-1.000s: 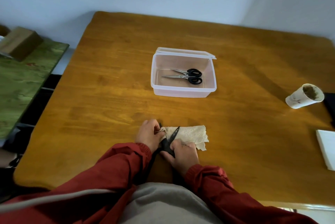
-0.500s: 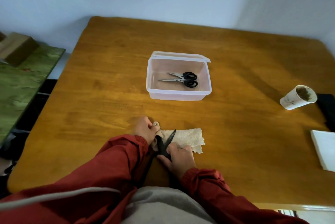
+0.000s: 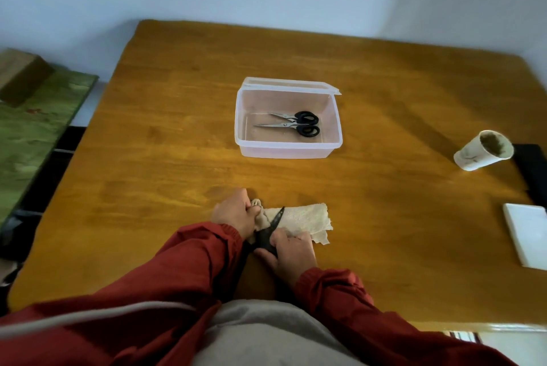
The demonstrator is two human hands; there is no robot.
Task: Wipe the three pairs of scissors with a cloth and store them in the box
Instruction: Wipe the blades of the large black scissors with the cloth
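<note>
Currently, from the head view, I see both hands working at the near edge of the counter [image 3: 165,140]. The left hand [image 3: 233,213] has its grip bunched round one end of the cloth [image 3: 305,220], which lies spread flat to the right. The right hand [image 3: 291,253] has its grip curled round the handle of the dark scissors [image 3: 273,225], whose blade lies across the cloth and points away from me. Farther back, mid-counter, the clear box [image 3: 288,152] stands with its lid [image 3: 290,85] folded back behind it. Inside lie black-handled scissors [image 3: 291,124], blades pointing left; I cannot tell whether that is one pair or two. Well off to the right a paper cup [image 3: 482,154] lies tipped on its side, with a white pad [image 3: 527,235] nearer me.
</note>
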